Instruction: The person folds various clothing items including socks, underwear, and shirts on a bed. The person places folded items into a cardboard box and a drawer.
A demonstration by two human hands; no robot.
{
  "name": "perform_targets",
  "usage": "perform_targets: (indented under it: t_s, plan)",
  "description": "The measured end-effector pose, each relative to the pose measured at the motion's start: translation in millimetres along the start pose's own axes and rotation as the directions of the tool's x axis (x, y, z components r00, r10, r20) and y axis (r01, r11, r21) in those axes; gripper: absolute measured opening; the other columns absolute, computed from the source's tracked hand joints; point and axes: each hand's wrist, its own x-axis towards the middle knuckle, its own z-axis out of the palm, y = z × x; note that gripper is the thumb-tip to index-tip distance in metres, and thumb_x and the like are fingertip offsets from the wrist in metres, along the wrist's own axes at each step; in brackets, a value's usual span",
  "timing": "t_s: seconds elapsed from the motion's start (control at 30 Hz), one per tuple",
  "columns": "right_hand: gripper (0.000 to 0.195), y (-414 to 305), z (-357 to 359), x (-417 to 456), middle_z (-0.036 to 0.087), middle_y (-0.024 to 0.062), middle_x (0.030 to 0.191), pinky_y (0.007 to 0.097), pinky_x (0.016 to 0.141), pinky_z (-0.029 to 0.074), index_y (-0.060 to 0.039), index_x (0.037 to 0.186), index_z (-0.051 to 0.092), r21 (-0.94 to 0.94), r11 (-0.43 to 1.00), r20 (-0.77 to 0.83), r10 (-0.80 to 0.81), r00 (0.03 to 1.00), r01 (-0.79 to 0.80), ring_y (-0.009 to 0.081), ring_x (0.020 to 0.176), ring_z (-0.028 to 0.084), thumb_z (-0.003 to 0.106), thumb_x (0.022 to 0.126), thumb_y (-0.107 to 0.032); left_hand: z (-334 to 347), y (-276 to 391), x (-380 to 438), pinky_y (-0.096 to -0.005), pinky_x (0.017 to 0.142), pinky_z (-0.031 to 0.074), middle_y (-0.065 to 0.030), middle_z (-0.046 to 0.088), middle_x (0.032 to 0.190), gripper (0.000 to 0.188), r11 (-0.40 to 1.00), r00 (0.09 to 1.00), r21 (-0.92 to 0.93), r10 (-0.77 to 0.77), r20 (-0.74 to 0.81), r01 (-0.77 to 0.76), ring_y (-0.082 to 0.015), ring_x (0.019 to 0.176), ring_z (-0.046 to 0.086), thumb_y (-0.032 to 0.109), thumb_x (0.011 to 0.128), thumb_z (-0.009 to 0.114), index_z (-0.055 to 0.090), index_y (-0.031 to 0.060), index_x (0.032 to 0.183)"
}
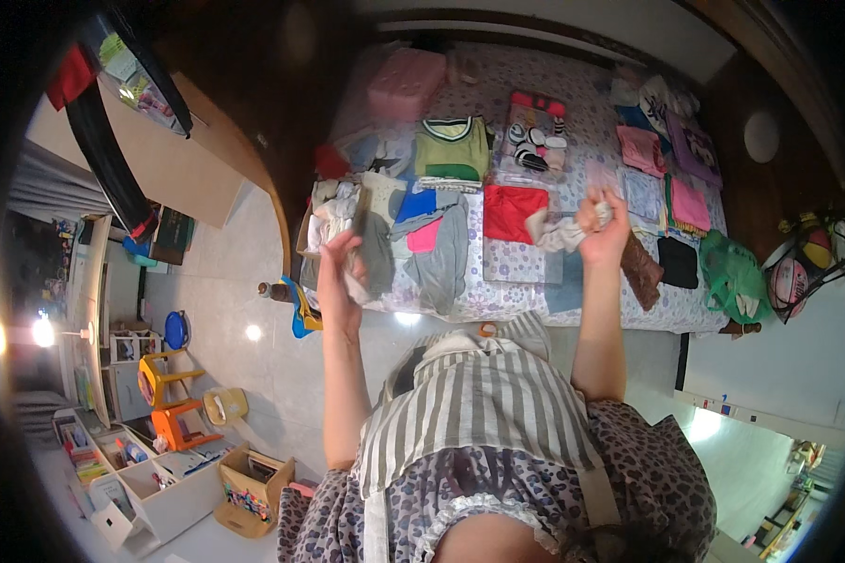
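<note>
My right hand (602, 229) grips a whitish cloth, perhaps a sock (560, 233), which dangles to the left over a folded red garment (514, 212). My left hand (340, 278) is raised at the bed's left side, blurred, in front of an open box (303, 229) of crumpled white socks or small cloths (334, 211). Something pale shows by its fingers; whether they hold it is unclear. Between my hands lie grey clothing (447, 257) with a pink patch and a folded green jersey (453, 149). Rolled socks (531, 156) rest on a clear pack behind the red garment.
A flowered sheet covers the bed (496, 295). Folded clothes (689, 203) are stacked at its right, near a green plastic bag (729, 271) and netted balls (792, 281). A pink case (407, 83) stands at the back. Small orange stools (183, 426) are on the floor at left.
</note>
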Motion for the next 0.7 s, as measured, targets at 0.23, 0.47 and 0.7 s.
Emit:
perform_targets:
  t_s: [0.23, 0.47, 0.7]
  plan:
    - [0.029, 86.4, 54.3, -61.3, 0.057, 0.0000, 0.083, 0.0257, 0.063, 0.046, -0.0068, 0.105, 0.058, -0.845, 0.501, 0.440, 0.448, 0.778, 0.189, 0.0099, 0.070, 0.054, 0.064, 0.078, -0.015, 43.5, 4.8, -6.0, -0.0228, 0.065, 0.038, -0.0049, 0.052, 0.116, 0.056, 0.973, 0.972, -0.220, -0.017, 0.234, 0.070, -0.0102, 0.073, 0.043, 0.047, 0.094, 0.030, 0.041, 0.0056, 0.130]
    - [0.024, 133.3, 73.5, -91.7, 0.060, 0.0075, 0.083, 0.0279, 0.070, 0.046, -0.0040, 0.098, 0.062, -0.736, 0.287, 0.677, 0.307, 0.668, 0.613, 0.0170, 0.078, 0.059, 0.065, 0.076, -0.014, 52.2, -13.0, -14.5, -0.0304, 0.086, 0.040, -0.0080, 0.047, 0.124, 0.052, 0.993, 0.944, -0.095, -0.041, 0.328, 0.076, -0.0163, 0.094, 0.051, 0.040, 0.094, 0.034, 0.039, 0.0043, 0.131]
    - [0.017, 137.1, 57.1, -81.6, 0.062, 0.0073, 0.081, 0.0281, 0.068, 0.046, -0.0015, 0.091, 0.063, -0.747, 0.407, 0.665, 0.455, 0.593, 0.525, 0.0183, 0.076, 0.060, 0.063, 0.076, -0.009, 24.5, -32.7, -2.9, -0.0269, 0.082, 0.045, -0.0109, 0.047, 0.122, 0.041, 0.963, 0.998, -0.265, 0.057, 0.041, -0.045, -0.0202, 0.099, 0.054, -0.008, 0.079, 0.053, 0.047, 0.0006, 0.119]
